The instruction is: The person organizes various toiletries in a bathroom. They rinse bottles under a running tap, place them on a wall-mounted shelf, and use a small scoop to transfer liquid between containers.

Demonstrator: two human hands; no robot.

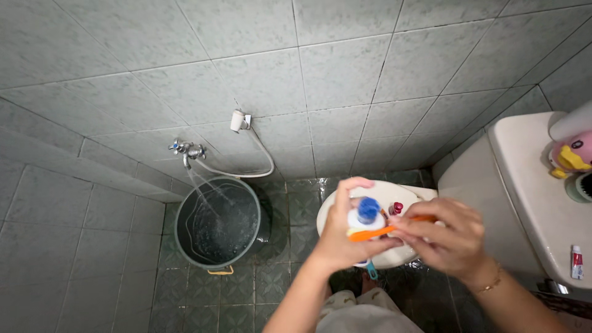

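My left hand [341, 237] grips a white bottle with a blue cap [367, 211], held upright above the toilet bowl [394, 192]. My right hand [451, 237] holds the handle of an orange brush [374, 232] that lies across the bottle just under the cap. Both hands meet in front of me, over the white bowl. A teal handle tip [372, 270] pokes out below my left hand.
A wall tap [187, 151] runs water into a dark green bucket [217, 223] on the wet tiled floor. A white spray hose [239, 121] hangs on the wall. The toilet tank [530, 185] at right carries a pink duck toy [572, 155] and a small tube [576, 262].
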